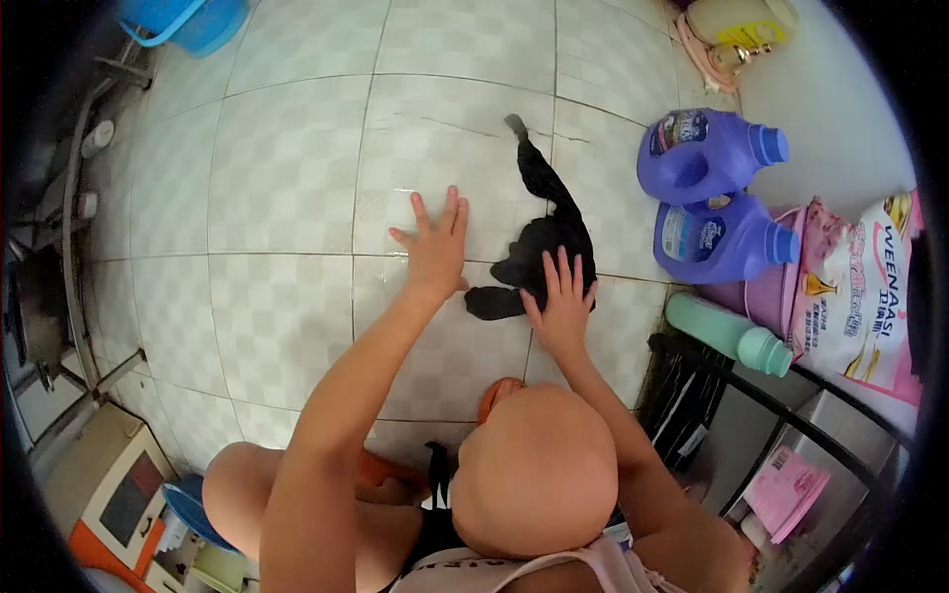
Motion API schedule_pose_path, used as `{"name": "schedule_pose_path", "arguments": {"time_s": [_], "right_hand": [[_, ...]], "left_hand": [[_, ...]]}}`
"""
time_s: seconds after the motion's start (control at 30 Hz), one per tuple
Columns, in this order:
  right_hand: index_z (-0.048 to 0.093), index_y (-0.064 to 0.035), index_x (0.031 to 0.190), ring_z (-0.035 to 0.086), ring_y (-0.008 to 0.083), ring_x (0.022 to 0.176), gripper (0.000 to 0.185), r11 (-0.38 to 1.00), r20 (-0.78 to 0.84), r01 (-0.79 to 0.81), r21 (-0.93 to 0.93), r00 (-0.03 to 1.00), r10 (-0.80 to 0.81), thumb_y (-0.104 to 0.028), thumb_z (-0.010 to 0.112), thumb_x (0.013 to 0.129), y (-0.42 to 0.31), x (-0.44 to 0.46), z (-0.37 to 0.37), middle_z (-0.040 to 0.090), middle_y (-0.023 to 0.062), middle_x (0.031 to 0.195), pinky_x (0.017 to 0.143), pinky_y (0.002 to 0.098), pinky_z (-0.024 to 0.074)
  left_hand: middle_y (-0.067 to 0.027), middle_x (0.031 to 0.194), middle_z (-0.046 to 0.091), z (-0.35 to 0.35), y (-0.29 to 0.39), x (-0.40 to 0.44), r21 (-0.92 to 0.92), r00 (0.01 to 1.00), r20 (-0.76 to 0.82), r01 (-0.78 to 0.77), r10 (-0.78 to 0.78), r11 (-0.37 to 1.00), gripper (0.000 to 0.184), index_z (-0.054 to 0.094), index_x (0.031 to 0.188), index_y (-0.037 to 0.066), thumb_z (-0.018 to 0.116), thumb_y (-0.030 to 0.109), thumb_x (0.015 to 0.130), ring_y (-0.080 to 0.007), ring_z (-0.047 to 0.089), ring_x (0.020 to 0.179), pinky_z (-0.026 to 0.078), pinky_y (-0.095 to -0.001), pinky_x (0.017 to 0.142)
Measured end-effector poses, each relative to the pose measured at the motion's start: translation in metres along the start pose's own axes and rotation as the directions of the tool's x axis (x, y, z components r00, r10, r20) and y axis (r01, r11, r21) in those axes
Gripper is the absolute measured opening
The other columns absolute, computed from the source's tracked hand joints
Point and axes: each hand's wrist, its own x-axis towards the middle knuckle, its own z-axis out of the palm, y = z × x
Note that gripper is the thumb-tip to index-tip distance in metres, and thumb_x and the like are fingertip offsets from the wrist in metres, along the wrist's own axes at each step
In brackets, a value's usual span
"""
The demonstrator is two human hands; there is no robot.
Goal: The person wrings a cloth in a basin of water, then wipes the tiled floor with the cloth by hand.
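Note:
A black cloth lies crumpled on the tiled floor, with one narrow end stretched away from me. My right hand rests flat on its near right part, fingers spread, not gripping it. To the left of the cloth, my left hand reaches over the pale tiles with its fingers apart and nothing in it. Small shiny wet spots show on the tiles by the left fingertips.
Two purple jugs stand along the right wall, near a green bottle and a white and pink WEENAASI bag. A black metal rack is at lower right. A blue bucket sits at upper left, a small cabinet at lower left.

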Motion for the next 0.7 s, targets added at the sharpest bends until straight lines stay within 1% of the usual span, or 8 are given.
{"name": "schedule_pose_path", "arguments": {"time_s": [0.03,0.1,0.17,0.27,0.4,0.53,0.57,0.7], "right_hand": [[0.037,-0.0172,0.143,0.022,0.0361,0.140,0.067,0.999,-0.042,0.007,0.035,0.999,-0.006,-0.040,0.060,0.085,-0.005,0.010,-0.003,0.029,0.0069,0.152,0.105,0.0676,0.0147],[0.037,-0.0178,0.143,0.022,0.0369,0.140,0.067,1.000,-0.065,0.016,-0.008,0.998,-0.017,-0.041,0.060,0.086,-0.003,0.044,0.003,0.030,0.0063,0.151,0.105,0.0680,0.0144],[0.036,-0.0198,0.144,0.023,0.0372,0.139,0.066,0.999,-0.128,0.044,-0.003,0.991,-0.044,-0.044,0.058,0.086,-0.001,0.097,0.005,0.030,0.0064,0.151,0.104,0.0690,0.0153],[0.036,-0.0219,0.144,0.023,0.0375,0.139,0.065,0.998,-0.205,0.057,-0.024,0.977,-0.060,-0.050,0.054,0.088,0.003,0.191,0.010,0.029,0.0066,0.152,0.102,0.0711,0.0160],[0.035,-0.0211,0.144,0.021,0.0389,0.139,0.069,0.999,-0.127,-0.032,0.042,0.991,0.037,-0.057,0.050,0.087,-0.001,0.287,-0.010,0.028,0.0065,0.152,0.102,0.0728,0.0152],[0.035,-0.0183,0.144,0.024,0.0379,0.138,0.068,0.999,-0.170,-0.030,0.026,0.985,0.034,-0.054,0.049,0.088,0.001,0.289,-0.006,0.030,0.0085,0.151,0.102,0.0702,0.0185],[0.037,-0.0146,0.142,0.027,0.0351,0.138,0.066,0.999,-0.222,0.004,0.039,0.975,0.005,-0.052,0.050,0.089,0.006,0.274,0.000,0.032,0.0094,0.150,0.105,0.0665,0.0204],[0.038,-0.0124,0.141,0.028,0.0339,0.137,0.063,0.997,-0.264,0.062,0.036,0.963,-0.050,-0.040,0.057,0.087,0.021,0.149,0.003,0.033,0.0110,0.149,0.106,0.0638,0.0187]], "left_hand": [[-0.0050,0.158,0.000,-0.003,-0.001,0.001,-0.001,1.000,0.018,-0.003,0.003,1.000,0.127,0.012,0.150,0.011,0.089,0.036,0.052,-0.0517,0.008,0.138,0.033,-0.0755,0.091],[-0.0054,0.158,0.000,-0.008,0.002,0.000,0.037,0.999,0.050,0.002,-0.003,0.999,0.128,0.010,0.150,0.010,0.089,0.036,0.053,-0.0525,0.007,0.138,0.033,-0.0756,0.091],[-0.0050,0.158,0.003,-0.002,-0.001,0.002,0.046,1.000,0.023,-0.013,0.012,0.999,0.128,0.012,0.150,0.009,0.089,0.041,0.052,-0.0539,0.008,0.137,0.033,-0.0765,0.090],[-0.0050,0.158,0.002,0.004,-0.002,0.002,0.022,1.000,-0.007,-0.014,0.015,1.000,0.129,0.011,0.150,0.010,0.089,0.041,0.051,-0.0538,0.008,0.137,0.033,-0.0764,0.091],[-0.0048,0.158,0.000,0.004,-0.002,0.002,0.015,1.000,0.004,-0.014,0.014,1.000,0.129,0.010,0.150,0.010,0.089,0.040,0.052,-0.0534,0.007,0.138,0.032,-0.0762,0.091],[-0.0026,0.158,-0.002,0.001,0.000,0.001,-0.006,1.000,0.026,0.004,-0.004,1.000,0.128,0.009,0.151,0.012,0.088,0.039,0.054,-0.0517,0.003,0.139,0.031,-0.0763,0.093],[-0.0018,0.158,-0.002,-0.002,-0.001,0.001,-0.008,0.999,0.045,0.018,-0.017,1.000,0.127,0.009,0.151,0.013,0.088,0.039,0.054,-0.0510,0.002,0.139,0.030,-0.0763,0.093],[-0.0006,0.158,-0.002,0.003,-0.002,0.001,-0.019,1.000,0.029,0.005,-0.005,1.000,0.127,0.009,0.151,0.014,0.088,0.038,0.055,-0.0500,0.001,0.140,0.029,-0.0764,0.094]]}}
